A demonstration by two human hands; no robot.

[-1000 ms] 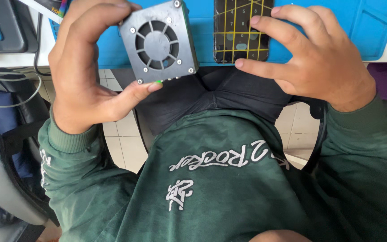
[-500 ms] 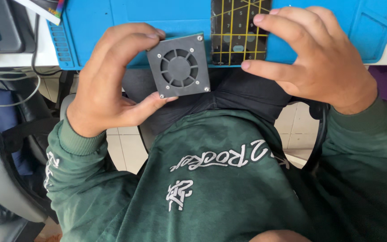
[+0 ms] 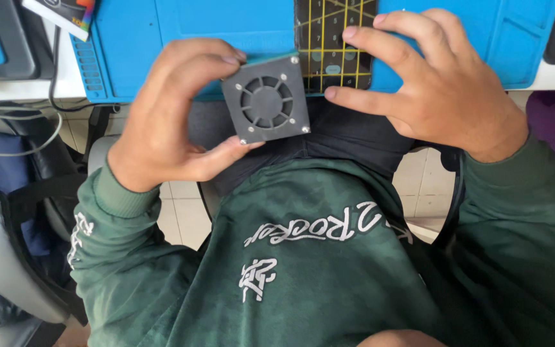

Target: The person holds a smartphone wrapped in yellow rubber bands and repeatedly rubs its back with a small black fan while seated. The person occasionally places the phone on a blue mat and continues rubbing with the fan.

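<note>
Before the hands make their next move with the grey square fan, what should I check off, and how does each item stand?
1. Left hand grips the fan between thumb and fingers: ok.
2. Fan grille faces the camera, unobstructed: ok.
3. Corner screws seated: four show; tightness cannot tell.
4. Right hand free of the fan: ok, its fingers rest on the dark cutting mat with yellow grid lines.
5. Blue work mat lies behind the fan for setting down: ok.
6. Fan cable: cannot tell, none in view.

fans: 1 (image 3: 265, 98) | blue mats: 1 (image 3: 226, 19) | cutting mats: 1 (image 3: 332, 38) | hands: 2 (image 3: 168, 115)
</note>
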